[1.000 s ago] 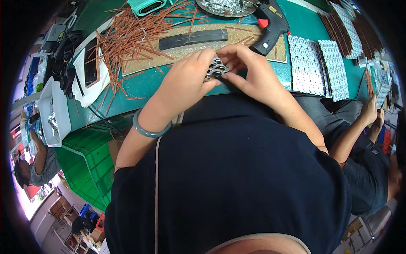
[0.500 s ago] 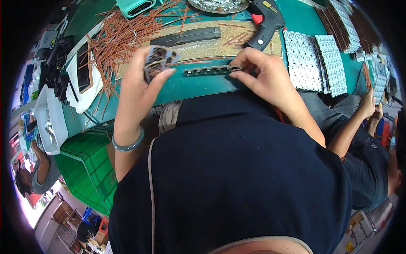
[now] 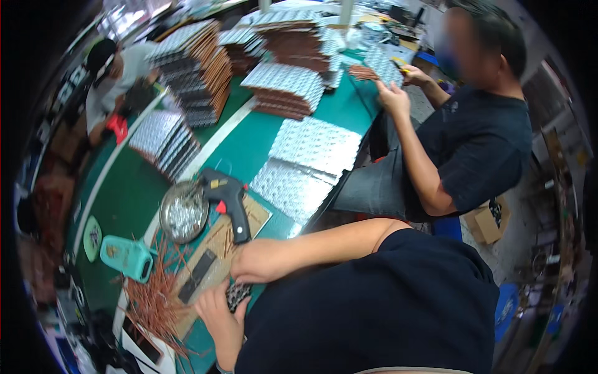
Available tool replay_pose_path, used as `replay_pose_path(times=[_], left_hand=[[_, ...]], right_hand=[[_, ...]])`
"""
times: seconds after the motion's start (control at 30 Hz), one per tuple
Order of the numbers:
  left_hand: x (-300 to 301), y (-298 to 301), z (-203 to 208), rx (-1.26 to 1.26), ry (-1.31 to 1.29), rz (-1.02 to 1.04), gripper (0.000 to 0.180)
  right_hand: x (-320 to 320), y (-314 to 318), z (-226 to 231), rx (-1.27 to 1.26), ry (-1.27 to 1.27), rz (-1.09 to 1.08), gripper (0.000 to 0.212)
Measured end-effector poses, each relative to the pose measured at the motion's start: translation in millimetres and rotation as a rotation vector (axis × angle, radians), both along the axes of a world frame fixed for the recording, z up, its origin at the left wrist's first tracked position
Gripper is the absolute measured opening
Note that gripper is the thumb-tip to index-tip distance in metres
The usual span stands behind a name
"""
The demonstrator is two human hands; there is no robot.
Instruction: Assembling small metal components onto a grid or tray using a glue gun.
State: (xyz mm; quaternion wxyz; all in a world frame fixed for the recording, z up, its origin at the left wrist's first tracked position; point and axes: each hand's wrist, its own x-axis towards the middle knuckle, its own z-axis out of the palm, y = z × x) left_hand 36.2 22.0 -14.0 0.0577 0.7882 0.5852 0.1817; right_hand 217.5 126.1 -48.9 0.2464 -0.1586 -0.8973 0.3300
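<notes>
Counter (image 3: 131,193): long, green-topped, running from the lower left up toward the far top of the view.
Stacks of boards (image 3: 286,87): brown-edged piles with silvery tops, at the far end of the counter; more stand to their left.
Flat sheets (image 3: 314,146): silvery, studded, lying side by side near the counter's right edge.
Co-worker: a person in a dark shirt seated at the right, one hand (image 3: 393,100) raised beside the counter edge near a small brown piece.
Second person: at the far left end, bent over the counter.
Cardboard pad (image 3: 215,249): tan, lying on the counter in front of the wearer.
Glue gun (image 3: 230,199): black with a red trigger, standing on the cardboard pad.
Round dish (image 3: 184,212): metal, filled with small shiny parts, just left of the glue gun.
Teal case (image 3: 128,257): lying left of the pad.
Copper strips (image 3: 152,299): a loose heap at the lower left.
Black bar (image 3: 197,285): flat, lying on the pad.
Left hand (image 3: 218,315): grip clamped on the small grid part (image 3: 237,294), held just above the counter's near edge.
Right hand (image 3: 240,265): mostly hidden behind its forearm; touching the same part; cannot tell how its grip stands.
</notes>
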Motion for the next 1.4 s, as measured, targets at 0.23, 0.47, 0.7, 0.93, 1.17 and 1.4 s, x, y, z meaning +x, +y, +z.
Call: replay_pose_path(times=[0.23,0.47,0.7,0.93,1.17,1.4], left_hand=[[-5.2,-3.4,-5.0,0.048,-0.075,0.012,0.053],[-30.3,-29.1,-12.8,-0.112,-0.347,0.199,0.053],[-25.2,-23.0,-14.9,-0.141,-0.482,0.379,0.047],[-39.5,-31.4,-22.9,-0.178,-0.612,0.333,0.045],[-33.5,-31.9,-21.9,-0.169,-0.627,0.285,0.043],[-37.8,-31.0,-26.0,-0.216,-0.646,0.3,0.042]], right_hand=[[-7.9,-17.1,-0.2,0.086,-0.083,0.016,0.043],[-13.3,-17.5,-15.9,0.081,-0.048,-0.054,0.027],[-10.5,-6.4,11.0,0.033,-0.102,0.043,0.055],[-20.6,-14.5,12.7,0.004,-0.121,-0.059,0.045],[-17.5,-20.2,18.7,-0.2,-0.115,-0.094,0.048],[-16.0,-16.5,12.3,-0.188,-0.094,-0.111,0.044]])
